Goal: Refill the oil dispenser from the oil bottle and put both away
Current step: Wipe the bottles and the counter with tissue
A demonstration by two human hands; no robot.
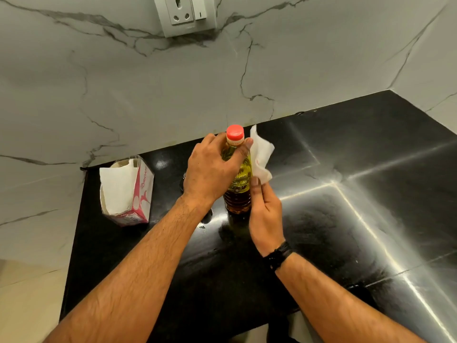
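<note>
- Standing upright on the black counter (pixel 346 231), the oil bottle (pixel 238 191) sits near the counter's back edge, its red cap (pixel 235 132) on.
- The left hand (pixel 210 169) curls round the bottle's upper part, thumb across the neck just below the cap.
- The right hand (pixel 265 216) pinches a white tissue (pixel 261 157) against the bottle's right side, fingers closed on the paper.
- Something dark shows behind the left hand; what it is cannot be told.
- A torn-open tissue box (pixel 133 194) stands near the counter's left edge, well apart from the bottle; its pink side carries partly readable letters, "ORIGA…".
- Right of the bottle the counter runs bare and glossy to the corner where the marble wall (pixel 123 95) turns.
- A white wall socket (pixel 186 14) is set in the marble above.
- A black band (pixel 280 254) circles the right wrist.
- Writing on the bottle's neck label is too small to read.
</note>
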